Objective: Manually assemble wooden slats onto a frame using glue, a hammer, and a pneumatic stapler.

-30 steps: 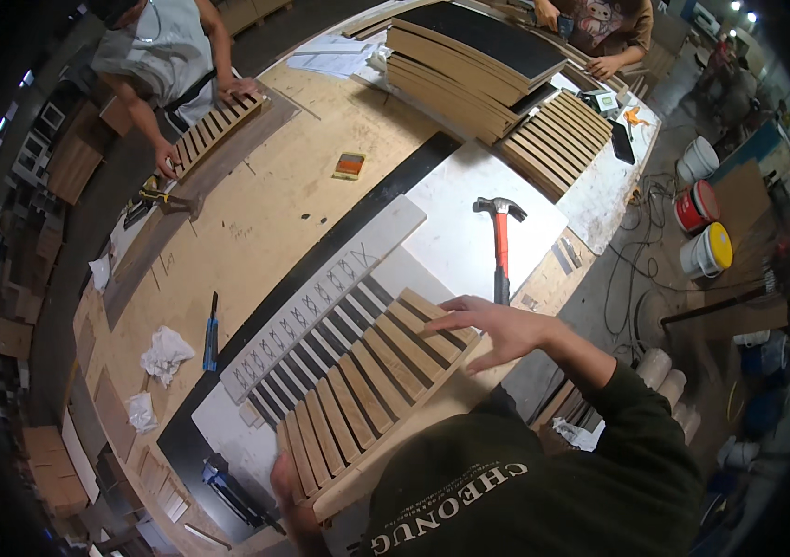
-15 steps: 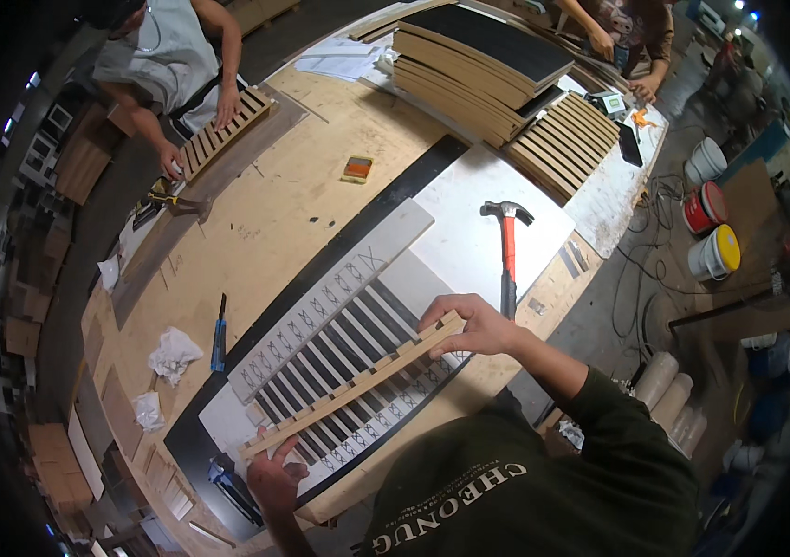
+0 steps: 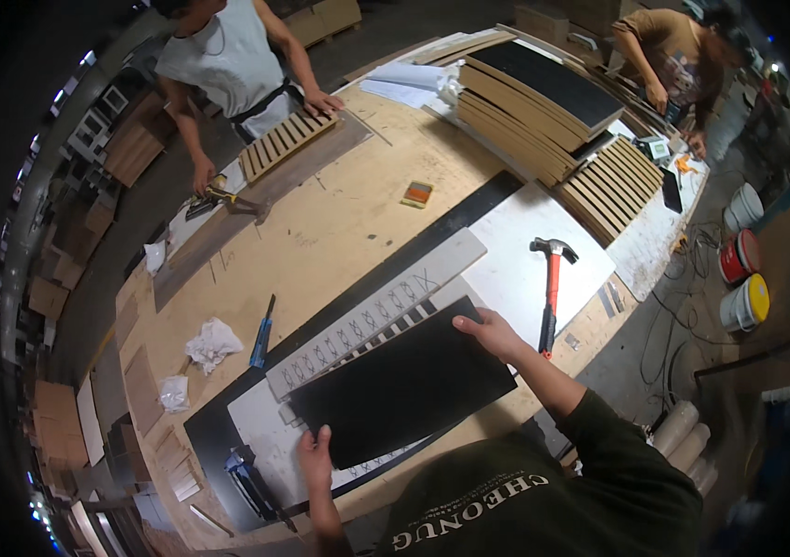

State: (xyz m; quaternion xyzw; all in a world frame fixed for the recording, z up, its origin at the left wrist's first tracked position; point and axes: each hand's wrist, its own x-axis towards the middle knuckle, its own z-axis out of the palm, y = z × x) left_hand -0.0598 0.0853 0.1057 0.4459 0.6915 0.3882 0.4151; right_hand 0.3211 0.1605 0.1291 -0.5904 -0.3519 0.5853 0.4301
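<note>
A black rectangular panel [image 3: 404, 385] is in my two hands, its dark face turned up. My left hand [image 3: 315, 455] grips its lower left corner, thumb on top. At the upper right corner my right hand [image 3: 491, 332] holds it the same way, fingers hidden underneath. Below the panel lies a slatted jig; its pale strip with drawn crosses [image 3: 367, 320] shows along the far side, and a few dark and light slats peek out. The panel covers the rest of the jig. A claw hammer [image 3: 552, 288] with a red and black handle rests to the right.
A blue utility knife [image 3: 263, 332], crumpled white paper [image 3: 214, 343] and a blue stapler-like tool [image 3: 251, 483] lie left. Stacked panels [image 3: 525, 116] and a slatted panel [image 3: 613, 190] stand far right. Two co-workers are across the table, one touching another slatted panel [image 3: 288, 146].
The panel has gone from being held on edge to black face up, now hiding most of the slats. My view has shifted, and the far-left co-worker stands more upright.
</note>
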